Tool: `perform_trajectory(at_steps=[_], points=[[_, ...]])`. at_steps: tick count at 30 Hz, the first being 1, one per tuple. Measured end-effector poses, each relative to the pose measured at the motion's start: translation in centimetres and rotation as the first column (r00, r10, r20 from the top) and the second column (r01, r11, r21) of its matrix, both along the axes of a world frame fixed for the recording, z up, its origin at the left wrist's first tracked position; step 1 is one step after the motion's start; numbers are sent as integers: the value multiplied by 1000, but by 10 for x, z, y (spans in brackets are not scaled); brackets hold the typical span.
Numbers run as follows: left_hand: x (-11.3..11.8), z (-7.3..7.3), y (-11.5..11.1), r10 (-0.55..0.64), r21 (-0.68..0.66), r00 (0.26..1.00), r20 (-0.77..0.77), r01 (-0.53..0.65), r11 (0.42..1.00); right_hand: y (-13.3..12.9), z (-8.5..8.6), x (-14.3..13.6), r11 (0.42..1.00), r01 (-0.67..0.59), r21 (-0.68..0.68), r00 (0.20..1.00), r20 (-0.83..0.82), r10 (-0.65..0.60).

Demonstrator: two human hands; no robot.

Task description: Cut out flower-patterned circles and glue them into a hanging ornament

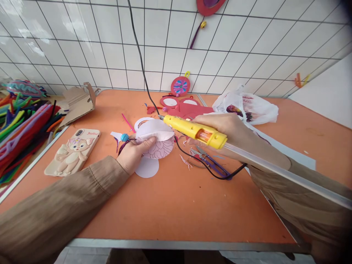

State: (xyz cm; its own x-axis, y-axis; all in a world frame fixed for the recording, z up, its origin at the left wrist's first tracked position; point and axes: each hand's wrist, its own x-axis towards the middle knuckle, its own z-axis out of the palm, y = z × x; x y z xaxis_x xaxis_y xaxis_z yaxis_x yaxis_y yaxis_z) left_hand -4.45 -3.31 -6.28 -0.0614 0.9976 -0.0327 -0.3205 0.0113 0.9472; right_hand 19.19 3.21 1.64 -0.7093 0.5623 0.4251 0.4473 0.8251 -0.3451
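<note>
My left hand [134, 153] pinches a round paper piece [161, 147] with a petal-like line drawing, its upper white layer folded over. A blue bell [124, 137] with dark purple cord sits by the fingers of this hand. Wrapped round a yellow hot glue gun [187, 129] is my right hand [220, 123]; a long clear glue stick [275, 167] runs out of its back. The gun's nozzle lies over the paper's upper edge. A white paper disc [148, 168] lies beneath, and a white ring [141, 123] shows partly behind.
Scissors [211, 163] lie among paper scraps on the orange table [176, 212], under the gun's black cord. Red paper cut-outs [189, 107] and a plastic bag [258, 108] are farther back. On the left are a phone [73, 152], cardboard [78, 104] and colourful pipe cleaners [24, 139].
</note>
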Motion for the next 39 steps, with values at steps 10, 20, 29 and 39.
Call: perform_trajectory(at_steps=[10,20,29,39], points=[[2,15,3,42,-147,977,209,-11,989,29,-8,4,994,55,93,998,17,-57],[-1,18,4,96,-145,967,236,-63,987,64,-44,14,986,8,169,945,322,-63],[8,18,-4,-24,-103,993,119,36,994,58,-52,3,995,-101,-27,964,245,105],[6,4,-11,-198,-110,977,-77,189,976,-1,-24,-21,847,-249,-470,951,-282,123]])
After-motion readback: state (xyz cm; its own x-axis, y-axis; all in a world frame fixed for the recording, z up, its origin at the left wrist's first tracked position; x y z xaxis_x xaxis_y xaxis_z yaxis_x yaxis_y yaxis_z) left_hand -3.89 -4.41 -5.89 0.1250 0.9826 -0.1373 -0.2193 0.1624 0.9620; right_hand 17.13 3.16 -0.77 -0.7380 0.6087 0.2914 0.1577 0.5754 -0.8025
